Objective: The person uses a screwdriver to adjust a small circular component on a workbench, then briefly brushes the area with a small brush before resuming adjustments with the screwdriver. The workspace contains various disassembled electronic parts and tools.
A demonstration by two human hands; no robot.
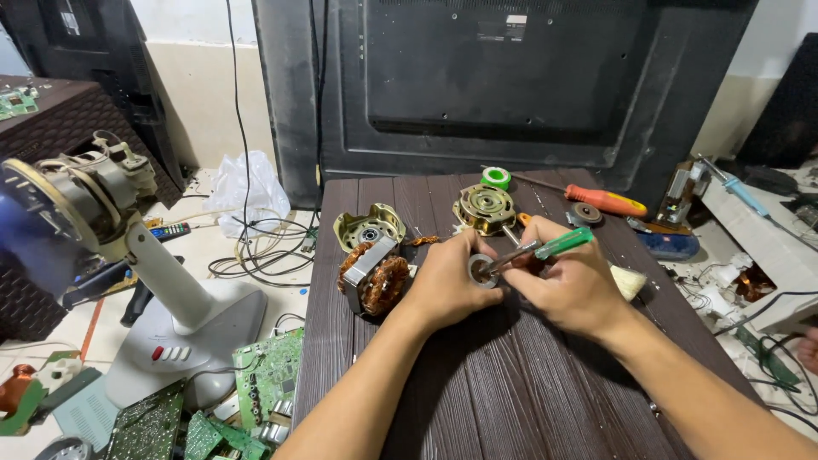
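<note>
On the dark brown slatted wooden table (pixel 511 383), the left hand (pixel 443 285) is clenched round a small grey metal ring-shaped part (pixel 482 270), thumb and fingers pinching its rim so the open centre faces up. The right hand (pixel 567 285) grasps a green-handled screwdriver (pixel 545 249) w/ a slim metal shaft; its tip sits in or at the ring's hole, exact contact can't be made out. The ring is held just above the table, near its middle, betw. both hands. Rel. to the ring: just left lies a copper-wound motor stator w/ a steel lamination block (pixel 373 278); left and slightly behind it, a yellowish metal motor end cover w/ a centre bearing (pixel 369 227); right behind the ring, a second yellowish round motor cover on a shaft (pixel 486 208); further back, a green roll of tape (pixel 496 177); back right, an orange-handled screwdriver (pixel 607 202). Far left of the ring, off the table, a grey plastic fan stand w/ a bare motor head (pixel 153 281) sits on the floor, and green circuit boards (pixel 264 375) lie near its base.
</note>
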